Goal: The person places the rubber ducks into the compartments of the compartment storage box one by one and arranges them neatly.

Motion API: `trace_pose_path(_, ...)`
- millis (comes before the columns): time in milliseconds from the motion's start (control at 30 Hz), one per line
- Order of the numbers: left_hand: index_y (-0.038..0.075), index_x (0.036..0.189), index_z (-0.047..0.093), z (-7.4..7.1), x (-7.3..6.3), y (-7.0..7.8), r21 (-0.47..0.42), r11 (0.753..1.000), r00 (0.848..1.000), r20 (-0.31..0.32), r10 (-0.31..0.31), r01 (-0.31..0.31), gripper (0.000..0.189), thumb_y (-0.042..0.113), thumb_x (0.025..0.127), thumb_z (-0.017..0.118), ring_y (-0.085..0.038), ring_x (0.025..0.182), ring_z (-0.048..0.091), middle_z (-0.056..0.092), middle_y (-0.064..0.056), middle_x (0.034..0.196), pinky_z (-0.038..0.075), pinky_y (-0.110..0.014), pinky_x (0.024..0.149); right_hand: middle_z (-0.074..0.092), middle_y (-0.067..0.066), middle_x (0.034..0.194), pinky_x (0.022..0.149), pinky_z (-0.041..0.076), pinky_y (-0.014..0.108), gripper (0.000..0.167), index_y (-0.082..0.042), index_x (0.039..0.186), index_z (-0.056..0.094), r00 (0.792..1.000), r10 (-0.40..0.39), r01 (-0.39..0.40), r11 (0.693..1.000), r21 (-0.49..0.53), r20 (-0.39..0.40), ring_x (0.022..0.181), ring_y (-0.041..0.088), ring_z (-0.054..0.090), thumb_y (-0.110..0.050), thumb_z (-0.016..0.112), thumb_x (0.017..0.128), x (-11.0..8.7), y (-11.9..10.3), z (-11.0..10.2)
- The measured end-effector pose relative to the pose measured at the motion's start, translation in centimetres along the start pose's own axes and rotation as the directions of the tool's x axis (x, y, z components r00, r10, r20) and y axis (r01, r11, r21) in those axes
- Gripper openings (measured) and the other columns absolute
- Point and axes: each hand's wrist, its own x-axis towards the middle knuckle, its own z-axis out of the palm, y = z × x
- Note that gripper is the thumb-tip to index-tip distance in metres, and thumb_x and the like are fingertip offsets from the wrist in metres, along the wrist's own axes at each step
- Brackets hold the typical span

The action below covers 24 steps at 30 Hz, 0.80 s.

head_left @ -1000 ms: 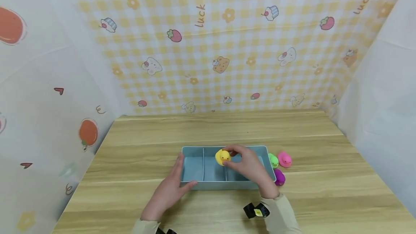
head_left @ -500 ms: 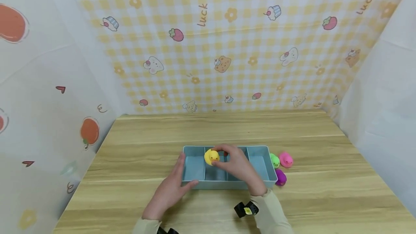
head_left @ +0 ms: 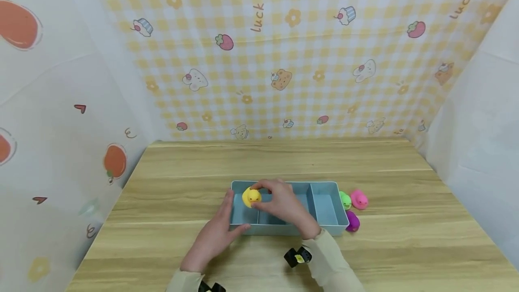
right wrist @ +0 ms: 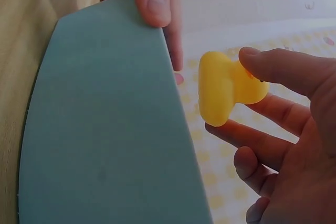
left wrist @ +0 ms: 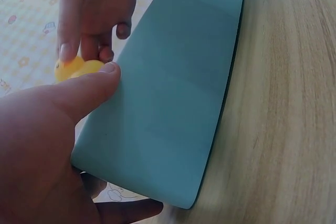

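Observation:
A yellow rubber duck [head_left: 251, 197] is pinched between the thumb and fingers of my right hand [head_left: 279, 199], over the leftmost compartment of a blue-grey divided box [head_left: 300, 230]. In the right wrist view the duck [right wrist: 218, 90] appears beside the box's rim, apart from it. My left hand [head_left: 216, 233] rests at the box's left front corner, its fingers straight along the left end. In the left wrist view, the thumb of the left hand [left wrist: 37, 124] lies over the front rim. The right hand covers part of the middle compartments.
Just right of the box, a green duck [head_left: 345, 200], a pink duck [head_left: 359, 199] and a purple duck [head_left: 352, 221] sit on the wooden table [head_left: 405, 233]. A yellow checked cloth [head_left: 300, 57] hangs behind the table, with white cloth along both sides.
My right hand has carried the yellow duck left across the box, from over the middle to over the leftmost compartment. The left hand stays at the corner. The view has shifted slightly.

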Motion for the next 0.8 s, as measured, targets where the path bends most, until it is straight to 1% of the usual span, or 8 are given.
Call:
trace_pose_path(100, 0.008, 0.154, 0.004, 0.1, 0.1, -0.1, 0.005, 1.000, 1.000, 0.002, 0.003, -0.003, 0.098, 0.048, 0.088, 0.064, -0.040, 0.131, 0.044, 0.014, -0.017, 0.159, 0.048, -0.054, 0.095, 0.069, -0.002, 0.111, 0.083, 0.033, 0.044, 0.033, -0.017, 0.110, 0.069, 1.000, -0.002, 0.003, 0.999, -0.044, 0.025, 0.099, 0.026, 0.055, -0.025, 0.079, 0.079, 0.5, 0.0, 0.5)
trace_pose_path(233, 0.010, 0.155, 0.003, 0.2, 0.1, -0.3, 0.001, 1.000, 1.000, 0.005, 0.001, -0.001, 0.098, 0.049, 0.088, 0.063, -0.041, 0.127, 0.048, 0.015, -0.017, 0.159, 0.050, -0.053, 0.092, 0.069, -0.003, 0.112, 0.081, 0.031, 0.039, 0.036, -0.016, 0.111, 0.069, 0.999, 0.003, 0.002, 0.994, -0.112, 0.043, 0.102, 0.021, 0.051, -0.027, 0.080, 0.078, 1.1, 0.1, 1.3)
trace_pose_path(333, 0.012, 0.155, 0.001, 0.2, 0.1, -0.4, -0.001, 1.000, 1.000, 0.008, 0.001, -0.001, 0.098, 0.049, 0.088, 0.063, -0.041, 0.126, 0.048, 0.015, -0.017, 0.159, 0.050, -0.054, 0.091, 0.069, -0.003, 0.110, 0.076, 0.029, 0.035, 0.037, -0.016, 0.109, 0.070, 0.999, 0.008, -0.001, 0.989, -0.146, 0.043, 0.095, 0.017, 0.047, -0.028, 0.081, 0.076, 1.4, 0.1, 1.7)
trace_pose_path(467, 0.013, 0.155, 0.000, 0.3, 0.2, -0.6, 0.003, 1.000, 1.000, 0.007, -0.001, 0.001, 0.098, 0.048, 0.088, 0.063, -0.041, 0.125, 0.049, 0.015, -0.017, 0.159, 0.050, -0.054, 0.091, 0.070, -0.004, 0.107, 0.072, 0.026, 0.033, 0.035, -0.017, 0.106, 0.070, 0.999, 0.019, -0.009, 0.980, -0.198, 0.049, 0.088, 0.014, 0.042, -0.028, 0.082, 0.075, 1.8, 0.1, 2.2)
trace_pose_path(667, 0.016, 0.155, -0.002, 0.4, 0.3, -0.6, -0.012, 1.000, 1.000, 0.013, -0.019, 0.020, 0.098, 0.046, 0.089, 0.064, -0.038, 0.128, 0.047, 0.013, -0.014, 0.160, 0.049, -0.053, 0.094, 0.070, -0.005, 0.110, 0.068, 0.023, 0.032, 0.034, -0.018, 0.106, 0.070, 0.996, 0.030, -0.009, 0.968, -0.251, 0.080, 0.085, 0.014, 0.038, -0.029, 0.081, 0.075, 2.1, 0.1, 2.9)
trace_pose_path(800, 0.017, 0.155, -0.003, 0.3, 0.3, -0.6, -0.018, 1.000, 1.000, 0.018, -0.025, 0.025, 0.099, 0.046, 0.089, 0.064, -0.038, 0.130, 0.045, 0.012, -0.013, 0.160, 0.049, -0.053, 0.095, 0.071, -0.006, 0.107, 0.067, 0.022, 0.032, 0.033, -0.020, 0.105, 0.070, 0.995, 0.049, -0.020, 0.954, -0.299, 0.091, 0.084, 0.015, 0.037, -0.029, 0.081, 0.075, 2.3, 0.1, 3.3)
